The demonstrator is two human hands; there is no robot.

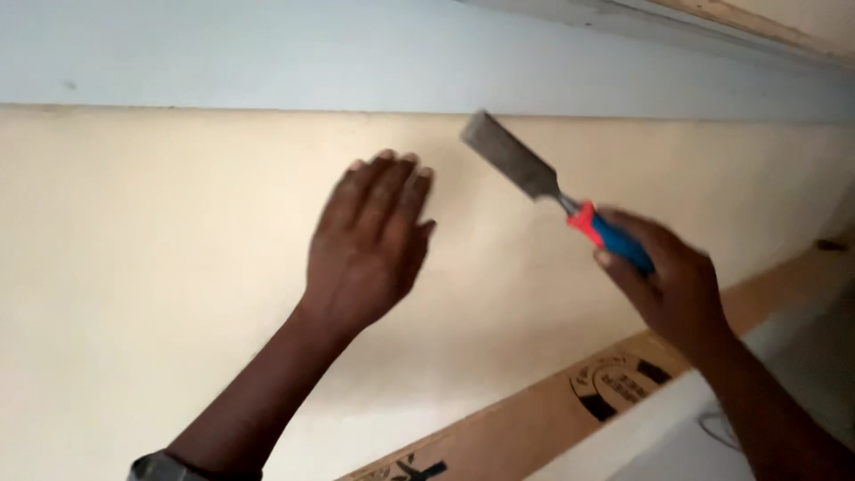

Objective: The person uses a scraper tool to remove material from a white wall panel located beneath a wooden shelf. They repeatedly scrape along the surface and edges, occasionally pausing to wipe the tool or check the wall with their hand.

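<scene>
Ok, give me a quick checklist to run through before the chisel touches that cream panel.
1. Grip on the chisel: ok, the right hand is closed around its red and blue handle.
2. Left hand out of the blade's path: ok for now, it lies open against the cream panel, to the left of the blade and apart from it.
3. Blade contact: not ok yet, the tip looks raised near the panel's top edge; touching cannot be told.
4. Blade edge condition: cannot tell, the picture is blurred.
5. Printed brown strip below the panel: ok, neither hand touches it.
</scene>
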